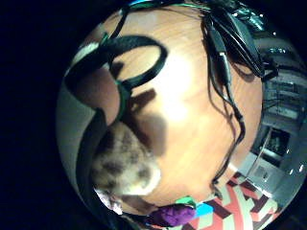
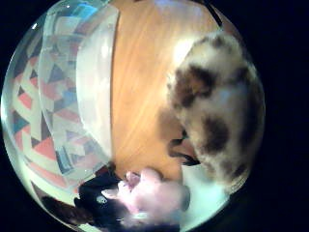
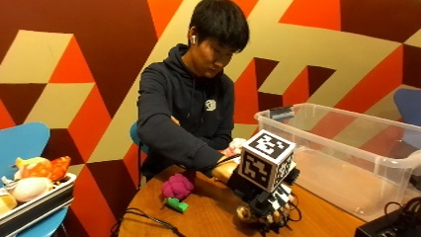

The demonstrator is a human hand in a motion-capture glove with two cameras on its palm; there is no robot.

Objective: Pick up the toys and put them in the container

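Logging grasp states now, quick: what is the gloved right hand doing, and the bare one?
Right hand: fingers curled round the spotted plush toy, just above the table.
Bare hand: hidden, cannot tell.

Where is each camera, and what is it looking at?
Outside view: across the wooden table, facing the person; gloved right hand low over it.
Little-finger palm view: looks down at the table, spotted furry plush toy, purple grape toy; black straps show.
Thumb palm view: same plush, clear plastic container.
Both palm views share the plush.
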